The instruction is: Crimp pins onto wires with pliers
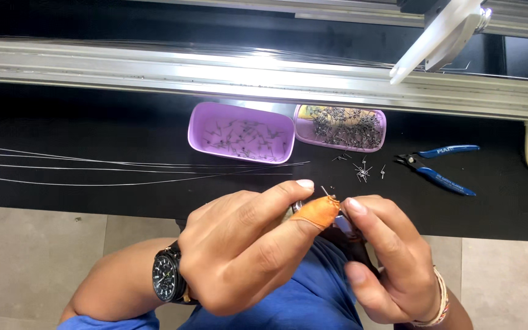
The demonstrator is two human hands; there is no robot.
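Pinching a tiny bent metal wire piece [325,192] between left hand [245,244], orange-capped thumb, and right hand [386,256] fingertips; I'd keep both pinches tight, steady.

You look down on black worktop [80,116], long aluminium rail [154,67] running across its far side, bright glare along it. White bracket [438,36] hangs at top right. Below bench edge, pale tiled floor [32,244], possibly stone.
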